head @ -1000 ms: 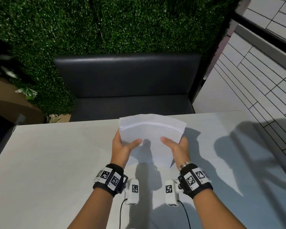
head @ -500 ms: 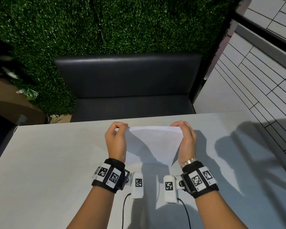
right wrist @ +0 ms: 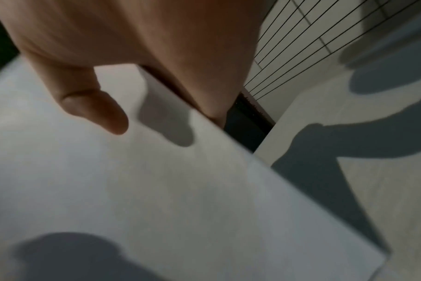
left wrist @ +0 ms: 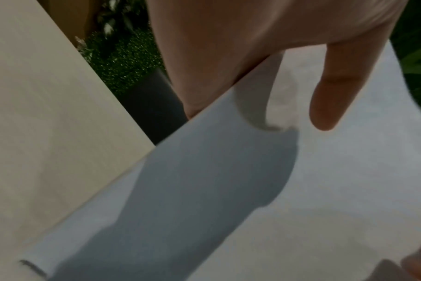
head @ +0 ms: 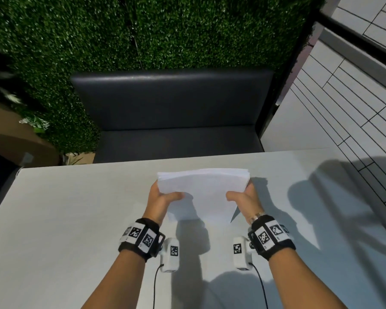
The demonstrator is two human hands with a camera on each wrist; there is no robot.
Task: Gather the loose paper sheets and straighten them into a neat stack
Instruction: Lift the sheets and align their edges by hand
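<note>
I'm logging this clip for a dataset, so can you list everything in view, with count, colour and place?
paper stack: one, white, held up over the table between both hands
table: one, pale grey, in front of the person
bench seat: one, dark grey, behind the table
hedge wall: one, green, behind the bench
tiled wall: one, white with dark lines, on the right
wrist cameras: two, white, under the wrists
left hand: grips the stack's left edge
right hand: grips the stack's right edge
</note>
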